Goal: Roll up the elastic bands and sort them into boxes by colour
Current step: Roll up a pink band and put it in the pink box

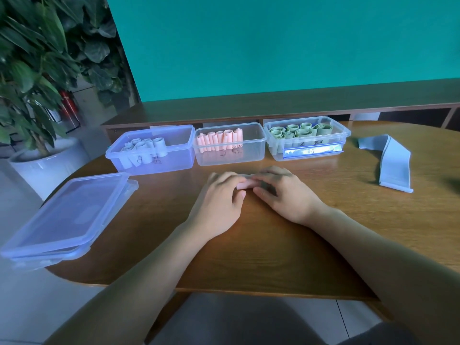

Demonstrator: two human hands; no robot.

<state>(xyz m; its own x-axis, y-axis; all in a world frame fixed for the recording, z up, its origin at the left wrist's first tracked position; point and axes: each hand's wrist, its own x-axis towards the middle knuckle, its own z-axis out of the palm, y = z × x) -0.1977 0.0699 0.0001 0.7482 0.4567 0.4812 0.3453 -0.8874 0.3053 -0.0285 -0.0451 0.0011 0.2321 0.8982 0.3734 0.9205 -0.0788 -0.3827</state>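
Observation:
A pink elastic band [242, 186], mostly rolled, lies on the wooden table [249, 245] between my hands. My left hand [220, 197] and my right hand [283, 192] both curl their fingers over it, hiding most of it. Behind them stand three clear boxes in a row: the left box [151, 151] holds pale blue rolls, the middle box [230, 144] holds pink rolls, the right box [307, 138] holds green rolls. A flat, unrolled pale blue band [390, 163] lies on the table at the right.
A stack of clear box lids [64, 217] overhangs the table's left edge. A potted plant in a white pot [37, 155] stands on the floor at the left. A low wooden shelf [273, 105] and a teal wall run behind the boxes.

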